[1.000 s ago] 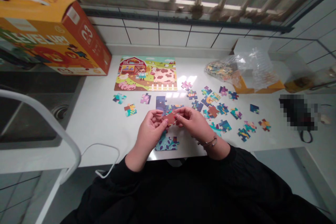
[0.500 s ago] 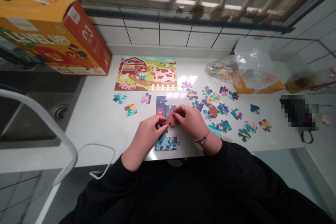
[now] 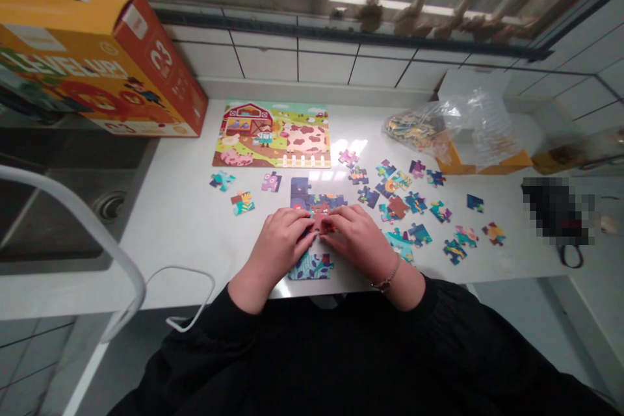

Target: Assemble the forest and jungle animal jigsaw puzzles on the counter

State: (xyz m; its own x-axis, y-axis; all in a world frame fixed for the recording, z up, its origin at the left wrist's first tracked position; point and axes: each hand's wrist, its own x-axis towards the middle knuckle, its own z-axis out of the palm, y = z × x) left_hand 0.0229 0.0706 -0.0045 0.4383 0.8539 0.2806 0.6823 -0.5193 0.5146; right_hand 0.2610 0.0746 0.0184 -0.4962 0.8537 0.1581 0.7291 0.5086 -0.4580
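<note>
"LEVEL UP!" and "03" on orange box [image 3: 102, 65], left of farm picture [image 3: 273, 135]. Left hand [image 3: 283, 240] and right hand [image 3: 355, 237] pinch brown puzzle piece [image 3: 319, 223] between them, low on white counter [image 3: 180, 227]

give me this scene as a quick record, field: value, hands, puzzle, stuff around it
left hand: fingers at a brown puzzle piece; left hand
right hand: fingers at the same piece, from the other side; right hand
grip: firm hold or light touch, cannot tell
joined section: dark blue and purple pieces, just beyond the hands
loose pieces: mostly right of the hands, some left
farm picture: flat on the white counter, beyond the pieces
far left: orange box
far right: clear bag with pieces inside
</note>
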